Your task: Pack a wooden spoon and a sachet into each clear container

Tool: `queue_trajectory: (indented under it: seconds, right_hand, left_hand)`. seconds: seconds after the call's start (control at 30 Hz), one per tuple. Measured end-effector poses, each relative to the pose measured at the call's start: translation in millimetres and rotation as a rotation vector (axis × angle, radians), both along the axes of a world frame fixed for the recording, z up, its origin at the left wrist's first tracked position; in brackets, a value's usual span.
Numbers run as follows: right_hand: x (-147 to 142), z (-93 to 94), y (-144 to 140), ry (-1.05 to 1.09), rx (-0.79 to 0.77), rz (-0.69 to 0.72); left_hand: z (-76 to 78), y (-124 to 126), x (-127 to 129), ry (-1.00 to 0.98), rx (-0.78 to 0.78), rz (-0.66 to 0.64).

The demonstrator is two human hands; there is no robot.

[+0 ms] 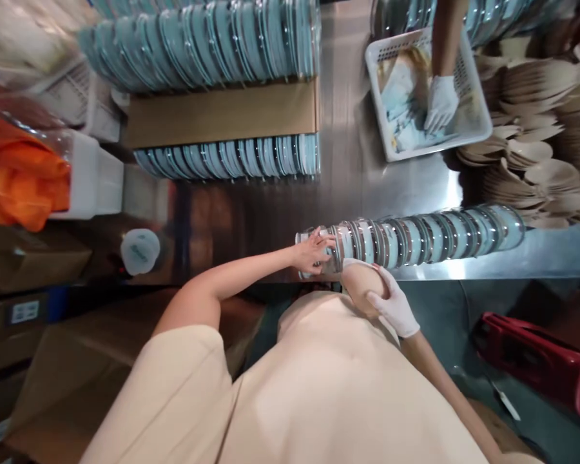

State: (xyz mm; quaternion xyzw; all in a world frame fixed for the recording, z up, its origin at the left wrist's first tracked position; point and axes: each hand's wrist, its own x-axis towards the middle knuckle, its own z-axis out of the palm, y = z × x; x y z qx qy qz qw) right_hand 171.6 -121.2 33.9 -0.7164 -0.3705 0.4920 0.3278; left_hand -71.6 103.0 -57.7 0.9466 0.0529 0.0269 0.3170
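Note:
A long row of clear round containers point(418, 240), nested on their sides with pale discs inside, lies along the near edge of the metal table. At the row's left end rests my bare left hand point(315, 251), fingers spread over the last containers. In its white glove, my right hand point(396, 306) grips a beige bowl point(362, 283) by the side, thumb across it. The bowl is tilted close to my body, just in front of the row. Part of its far side is hidden.
Another person's gloved hand point(442, 106) reaches into a white basket point(385, 145) holding small packets. Stacked beige bowls point(541, 161) fill the right. Rows of round containers point(198, 48) flank a cardboard strip point(222, 113). A white cup point(140, 251) stands left; a red object point(536, 361) lies lower right.

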Motion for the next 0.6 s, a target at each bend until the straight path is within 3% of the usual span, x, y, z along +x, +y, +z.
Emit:
queue_trajectory:
  seconds: [0.17,0.27,0.33,0.4,0.53,0.6]
  right_hand:
    - [-82,-2.8,59,-0.537,-0.099,0.325]
    - [-116,-24.8,102,-0.726,-0.082,0.432]
    - [-120,-44.9,116,-0.778,0.008,0.482]
    - [-110,-63.4,112,-0.787,0.136,0.488]
    - [-81,-85.1,67,-0.893,0.348,0.253]
    - [-75,-91.1,52,-0.928,0.394,0.271]
  left_hand:
    - [-1.2,6,0,-0.027,-0.099,0.034]
    - [-2.8,8,-3,-0.026,-0.156,0.046]
    - [-3.7,8,-5,-0.026,-0.149,0.066]
    - [-4.4,7,-5,-0.029,-0.116,0.077]
    - [-5.2,3,-2,-0.033,-0.073,0.099]
    - [-5.0,2,-1,-0.041,-0.065,0.102]
